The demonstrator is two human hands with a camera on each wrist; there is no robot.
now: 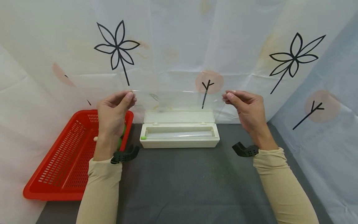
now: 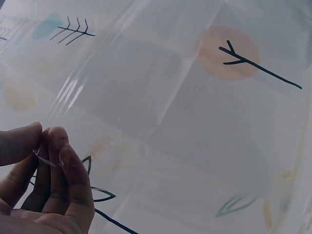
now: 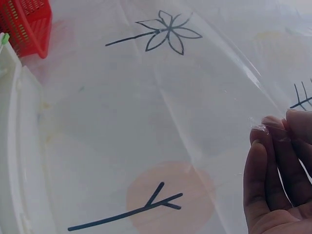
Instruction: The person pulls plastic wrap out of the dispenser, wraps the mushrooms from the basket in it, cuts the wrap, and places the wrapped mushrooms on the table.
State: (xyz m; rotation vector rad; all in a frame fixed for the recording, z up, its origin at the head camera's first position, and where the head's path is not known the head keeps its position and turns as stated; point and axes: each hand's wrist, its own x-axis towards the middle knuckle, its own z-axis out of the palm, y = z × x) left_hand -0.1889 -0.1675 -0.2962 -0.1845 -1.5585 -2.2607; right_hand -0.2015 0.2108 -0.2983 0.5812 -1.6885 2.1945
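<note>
A clear sheet of plastic wrap point(image 1: 179, 98) is stretched between my two hands, its top edge catching light. My left hand point(image 1: 116, 109) pinches one upper corner between thumb and fingers, and my right hand point(image 1: 246, 109) pinches the other. In the left wrist view, crinkled film shows at the fingertips point(image 2: 58, 139). A similar crumpled bit sits by the right fingertips point(image 3: 263, 129). Behind and below the sheet stands a white wrap dispenser point(image 1: 179, 143) with its lid point(image 1: 179, 116) raised; a roll of wrap point(image 1: 179, 134) lies inside.
A red plastic basket point(image 1: 56, 166) stands at the left, partly behind my left forearm, with green items inside. A green slider point(image 1: 143, 137) sits at the dispenser's left front. The grey tabletop point(image 1: 190, 183) meets a white patterned cloth point(image 1: 173, 46) at the back and sides.
</note>
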